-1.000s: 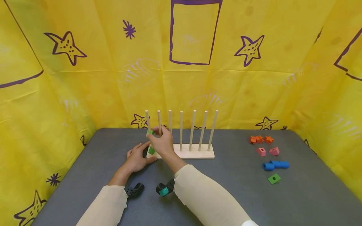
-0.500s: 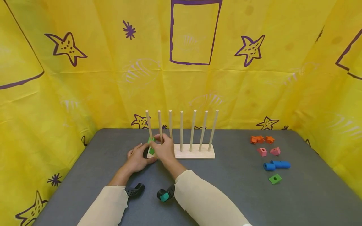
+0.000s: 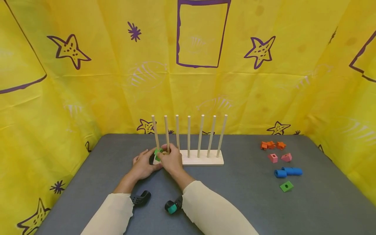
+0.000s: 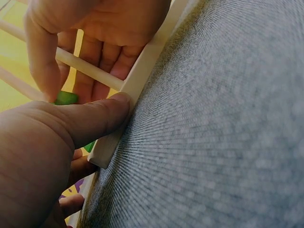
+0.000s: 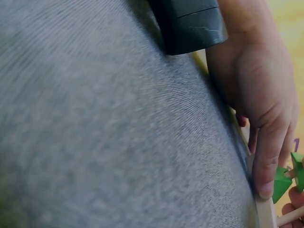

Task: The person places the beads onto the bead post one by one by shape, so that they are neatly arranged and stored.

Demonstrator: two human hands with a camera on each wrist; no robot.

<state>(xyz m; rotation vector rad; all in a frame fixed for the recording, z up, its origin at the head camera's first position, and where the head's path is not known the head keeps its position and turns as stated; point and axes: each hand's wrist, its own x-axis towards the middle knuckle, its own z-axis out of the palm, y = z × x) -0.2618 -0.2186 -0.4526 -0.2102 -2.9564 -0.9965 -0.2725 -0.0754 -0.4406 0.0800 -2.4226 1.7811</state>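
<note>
A wooden peg rack (image 3: 202,160) with several upright pegs stands on the table. My left hand (image 3: 143,165) grips the left end of its base, thumb (image 4: 102,116) against the front edge and fingers behind. With thumb and fingers, my right hand (image 3: 172,160) pinches a green block (image 4: 65,98) threaded on the leftmost peg (image 3: 155,132), low down. A second green block (image 5: 282,184) sits beneath it at the base, with a small gap between the two in the right wrist view. Fingers partly cover both blocks.
On the right of the grey table (image 3: 235,195) lie orange star blocks (image 3: 271,145), two pink blocks (image 3: 273,158), blue cylinders (image 3: 290,171) and a loose green block (image 3: 286,186). A yellow patterned cloth (image 3: 199,88) hangs behind and at both sides.
My right hand has slid the green block down the leftmost peg, from above the base to just over the lower block. The left hand keeps its hold on the rack.
</note>
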